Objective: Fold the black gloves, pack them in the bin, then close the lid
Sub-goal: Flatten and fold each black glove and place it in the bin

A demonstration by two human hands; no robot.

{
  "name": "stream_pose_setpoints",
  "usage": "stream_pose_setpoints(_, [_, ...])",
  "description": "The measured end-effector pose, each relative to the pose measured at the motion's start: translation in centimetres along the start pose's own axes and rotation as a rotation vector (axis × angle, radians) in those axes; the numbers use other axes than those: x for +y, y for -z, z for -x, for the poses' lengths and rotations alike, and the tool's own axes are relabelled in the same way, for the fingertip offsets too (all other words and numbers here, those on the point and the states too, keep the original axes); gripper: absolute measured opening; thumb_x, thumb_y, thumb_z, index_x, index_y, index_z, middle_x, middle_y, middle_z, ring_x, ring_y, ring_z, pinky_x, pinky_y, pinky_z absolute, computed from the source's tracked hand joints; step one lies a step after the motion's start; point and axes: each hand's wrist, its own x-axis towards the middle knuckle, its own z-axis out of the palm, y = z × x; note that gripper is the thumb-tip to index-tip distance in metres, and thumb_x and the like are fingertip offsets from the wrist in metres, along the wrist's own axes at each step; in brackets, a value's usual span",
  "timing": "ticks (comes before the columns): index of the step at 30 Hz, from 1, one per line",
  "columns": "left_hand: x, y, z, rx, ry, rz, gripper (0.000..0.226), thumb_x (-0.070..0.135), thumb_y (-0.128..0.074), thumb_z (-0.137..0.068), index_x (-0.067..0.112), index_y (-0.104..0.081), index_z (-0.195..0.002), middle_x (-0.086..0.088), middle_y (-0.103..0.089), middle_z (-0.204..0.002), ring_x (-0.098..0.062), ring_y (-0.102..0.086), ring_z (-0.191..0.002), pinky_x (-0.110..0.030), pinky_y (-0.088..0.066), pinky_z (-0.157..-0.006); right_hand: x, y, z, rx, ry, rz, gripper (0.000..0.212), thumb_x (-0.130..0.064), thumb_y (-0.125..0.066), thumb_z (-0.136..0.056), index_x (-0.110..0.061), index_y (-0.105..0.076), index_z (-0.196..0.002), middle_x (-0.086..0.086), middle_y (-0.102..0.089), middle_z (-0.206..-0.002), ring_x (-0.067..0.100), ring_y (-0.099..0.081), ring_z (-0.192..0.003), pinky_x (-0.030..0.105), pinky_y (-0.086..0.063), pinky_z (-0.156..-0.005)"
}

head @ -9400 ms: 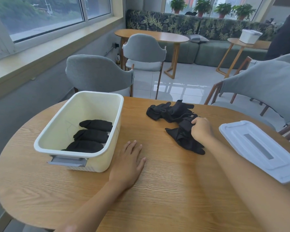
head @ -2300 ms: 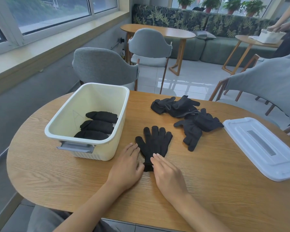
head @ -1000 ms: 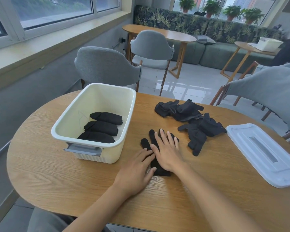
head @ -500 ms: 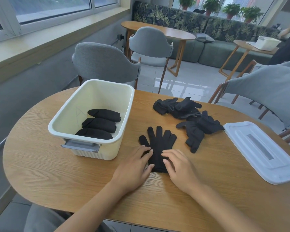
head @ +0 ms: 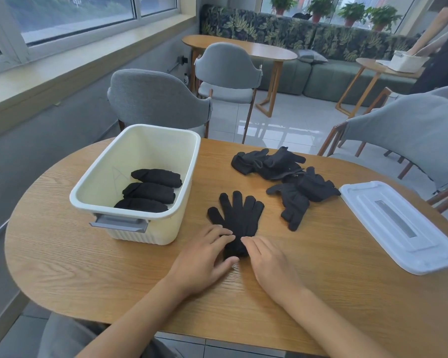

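Observation:
A black glove (head: 237, 218) lies flat on the wooden table (head: 88, 275), fingers pointing away from me. My left hand (head: 204, 257) and my right hand (head: 267, 262) pinch its cuff end from either side, and the cuff looks lifted or curled up. The cream bin (head: 140, 156) stands to the left, open, with three folded black gloves (head: 150, 189) in a row inside. A loose pile of black gloves (head: 285, 177) lies behind to the right. The white lid (head: 398, 226) rests flat at the table's right edge.
Grey chairs (head: 155, 99) stand behind the table and at the right. Further back are another wooden table, a green sofa, and a person at a small round table (head: 383, 68) with a white box. The near table edge is close to my arms.
My right hand stroked up over the flat glove a second ago, then drew back to the cuff. Both hands now close on the cuff end.

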Motion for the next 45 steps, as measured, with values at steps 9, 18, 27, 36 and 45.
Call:
stream_pose_setpoints(9, [0.4, 0.6, -0.2, -0.001, -0.012, 0.091, 0.039, 0.035, -0.058, -0.096, 0.024, -0.056, -0.133, 0.016, -0.056, -0.117, -0.001, -0.047, -0.115, -0.022, -0.044, -0.094, -0.8, 0.5, -0.7, 0.015, -0.401, -0.41, 0.017, -0.024, -0.056, -0.1, -0.025, -0.061, -0.116, -0.016, -0.06, -0.103, -0.001, -0.055, -0.096, 0.01, -0.042, -0.079])
stream_pose_setpoints(18, [0.8, 0.3, -2.5, 0.079, 0.274, 0.298, 0.017, 0.039, -0.056, -0.1, 0.032, -0.057, -0.115, 0.018, -0.06, -0.095, 0.001, -0.056, -0.091, -0.025, -0.05, -0.08, -0.2, 0.4, -3.1, 0.049, -0.583, -0.553, 0.004, -0.03, -0.062, -0.097, -0.03, -0.059, -0.1, -0.015, -0.062, -0.078, 0.0, -0.058, -0.074, 0.018, -0.042, -0.064])
stream_pose_setpoints(27, [0.7, -0.6, -3.9, 0.181, 0.299, 0.221, 0.017, 0.026, -0.067, -0.095, 0.027, -0.059, -0.11, 0.019, -0.05, -0.107, 0.0, -0.055, -0.08, -0.018, -0.049, -0.069, -0.1, -0.7, -4.2, 0.117, -0.635, -0.488, 0.043, -0.024, -0.07, -0.091, -0.029, -0.045, -0.125, -0.014, -0.051, -0.095, 0.004, -0.057, -0.071, 0.022, -0.052, -0.066])
stream_pose_setpoints(36, [0.4, -2.3, -3.0, 0.228, 0.112, -0.033, 0.017, 0.017, -0.066, -0.094, 0.016, -0.073, -0.11, 0.007, -0.07, -0.103, -0.013, -0.062, -0.096, -0.028, -0.054, -0.076, 0.2, -1.3, -3.2, 0.248, -0.18, -0.07, 0.01, -0.005, -0.069, -0.088, -0.015, -0.067, -0.089, -0.005, -0.061, -0.086, 0.015, -0.054, -0.079, 0.03, -0.047, -0.068])
stream_pose_setpoints(45, [-0.5, -1.9, -2.0, 0.071, 0.042, -0.044, 0.048, 0.036, -0.059, -0.097, 0.019, -0.052, -0.141, 0.007, -0.054, -0.14, -0.015, -0.039, -0.138, -0.029, -0.022, -0.12, -0.6, -1.8, -2.0, 0.032, -0.21, -0.003, 0.05, -0.009, -0.071, -0.079, -0.009, -0.064, -0.129, 0.004, -0.066, -0.126, 0.018, -0.062, -0.116, 0.03, -0.051, -0.097])
